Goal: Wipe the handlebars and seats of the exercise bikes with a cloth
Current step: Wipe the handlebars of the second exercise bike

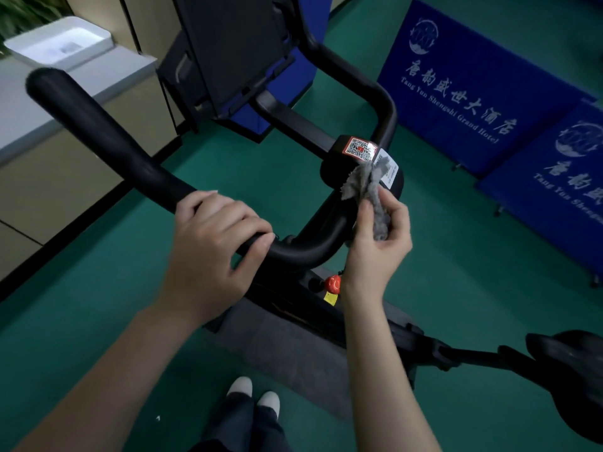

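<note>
The left hand [212, 243] wraps the near handlebar [107, 138]. To its right, the right hand [378, 243] pinches a grey cloth [368, 190] against the centre clamp. Far right, 1 seat [567, 380] looks unwiped; wiping seems early.

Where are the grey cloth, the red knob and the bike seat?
grey cloth [365, 182]: head view, on its loose upper part.
red knob [332, 283]: head view, on its top face.
bike seat [567, 370]: head view, on its black top.

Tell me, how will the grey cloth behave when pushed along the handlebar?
Probably floppy: the grey cloth bunches in soft folds in the right hand. Likely light, as a few fingers alone hold it.
</note>
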The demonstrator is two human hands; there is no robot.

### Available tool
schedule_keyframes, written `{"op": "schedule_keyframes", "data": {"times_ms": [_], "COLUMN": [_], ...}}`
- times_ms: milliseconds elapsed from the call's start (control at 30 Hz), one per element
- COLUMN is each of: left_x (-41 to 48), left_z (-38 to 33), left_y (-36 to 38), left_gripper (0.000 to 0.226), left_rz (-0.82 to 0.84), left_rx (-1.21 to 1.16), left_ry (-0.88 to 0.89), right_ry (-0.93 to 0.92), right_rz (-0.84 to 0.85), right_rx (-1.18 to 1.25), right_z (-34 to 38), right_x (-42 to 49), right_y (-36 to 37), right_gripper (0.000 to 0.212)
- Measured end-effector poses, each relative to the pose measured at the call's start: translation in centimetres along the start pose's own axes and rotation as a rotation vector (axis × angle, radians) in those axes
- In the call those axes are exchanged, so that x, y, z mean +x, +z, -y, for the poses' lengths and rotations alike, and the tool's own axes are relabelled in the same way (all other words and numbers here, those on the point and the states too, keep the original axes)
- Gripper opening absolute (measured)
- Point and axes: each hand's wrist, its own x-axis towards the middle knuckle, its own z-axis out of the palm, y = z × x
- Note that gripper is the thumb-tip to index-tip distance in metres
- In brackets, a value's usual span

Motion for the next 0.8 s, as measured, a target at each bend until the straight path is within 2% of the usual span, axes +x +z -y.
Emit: {"op": "schedule_keyframes", "data": {"times_ms": [67, 133, 200, 300, 400, 467, 600, 800], "left_x": [0.0, 0.1, 0.1, 0.1, 0.0, 0.0, 0.0, 0.0], "left_z": [0.0, 0.0, 0.1, 0.4, 0.7, 0.6, 0.6, 0.4], "left_y": [0.0, -0.1, 0.0, 0.0, 0.1, 0.1, 0.0, 0.0], "left_gripper": [0.027, 0.027, 0.027, 0.027, 0.026, 0.026, 0.025, 0.027], "left_rz": [-0.004, -0.004, 0.001, -0.002, -0.001, 0.001, 0.009, 0.006], "left_rx": [0.003, -0.003, -0.011, -0.015, -0.012, -0.021, -0.024, -0.011], "left_ry": [0.0, -0.001, 0.005, 0.025, 0.04, 0.032, 0.028, 0.012], "right_ry": [-0.158, -0.399, -0.534, -0.58, -0.552, -0.546, -0.61, -0.717], "right_rz": [0.119, 0.302, 0.454, 0.55, 0.632, 0.75, 1.089, 1.3], "right_rx": [-0.134, -0.308, -0.46, -0.636, -0.748, -0.795, -0.977, -1.192], "right_z": [0.4, 0.6, 1.0, 2.1, 3.1, 3.8, 5.5, 6.2], "right_x": [-0.4, -0.5, 0.8, 3.7, 5.1, 5.3, 6.7, 8.0], "right_y": [-0.3, -0.7, -0.9, -0.6, -0.2, -0.1, 1.0, 3.0], "right_gripper": [0.016, 0.018, 0.019, 0.018, 0.018, 0.018, 0.018, 0.021]}}
